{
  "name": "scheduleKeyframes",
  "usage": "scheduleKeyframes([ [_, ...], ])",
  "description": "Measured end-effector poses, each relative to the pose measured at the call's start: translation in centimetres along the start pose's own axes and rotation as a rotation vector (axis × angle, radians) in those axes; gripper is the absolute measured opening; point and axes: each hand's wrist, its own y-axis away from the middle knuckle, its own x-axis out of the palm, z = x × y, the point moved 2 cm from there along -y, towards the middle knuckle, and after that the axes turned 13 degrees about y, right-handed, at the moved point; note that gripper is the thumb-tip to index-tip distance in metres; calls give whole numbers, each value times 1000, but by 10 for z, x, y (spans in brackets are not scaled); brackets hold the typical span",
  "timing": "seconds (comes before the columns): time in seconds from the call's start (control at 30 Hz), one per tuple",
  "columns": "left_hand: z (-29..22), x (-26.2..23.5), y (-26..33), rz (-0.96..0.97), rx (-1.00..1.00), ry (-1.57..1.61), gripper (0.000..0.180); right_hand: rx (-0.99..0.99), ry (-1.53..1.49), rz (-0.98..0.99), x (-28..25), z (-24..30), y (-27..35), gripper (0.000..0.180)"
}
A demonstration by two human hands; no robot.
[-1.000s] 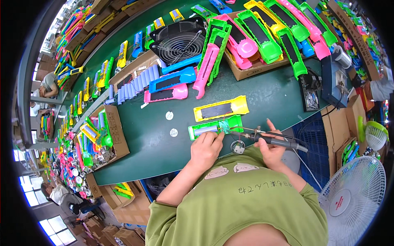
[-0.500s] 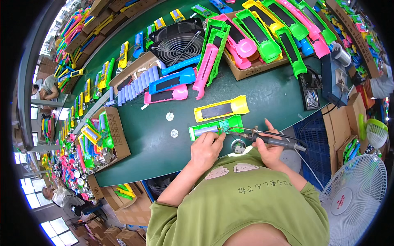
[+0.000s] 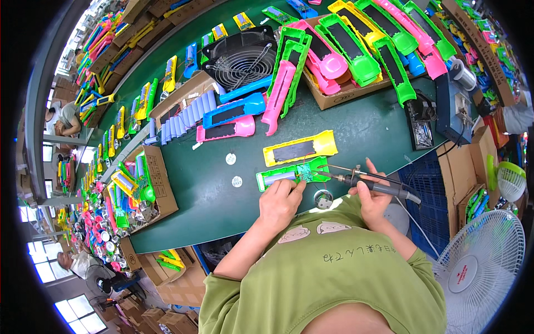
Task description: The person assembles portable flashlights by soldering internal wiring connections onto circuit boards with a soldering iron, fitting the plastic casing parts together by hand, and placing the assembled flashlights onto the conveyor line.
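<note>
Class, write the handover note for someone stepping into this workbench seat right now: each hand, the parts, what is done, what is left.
Left hand steadies the green casing half on the green table.
Right hand holds the soldering iron, tip at the small circuit board inside the casing.
Yellow casing half lies just beyond, apart.
Done: battery cell and board seated in the green half.
Left: joint quality cannot be told; casing still open.

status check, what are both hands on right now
Left hand pressing on green plastic shell on the green table. Right hand gripping soldering iron, tip at the shell's small circuit board. Yellow shell lies just behind, apart.
</note>
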Motion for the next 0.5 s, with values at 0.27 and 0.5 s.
scheduleKeyframes([
  [0.27,-4,-1,-1,4,3,-47,31,-39,27,-100,-14,-9,-4,17],
  [0.5,64,-25,-39,-163,-388,7,29,122,-82,-292,-26,-18,-6,17],
])
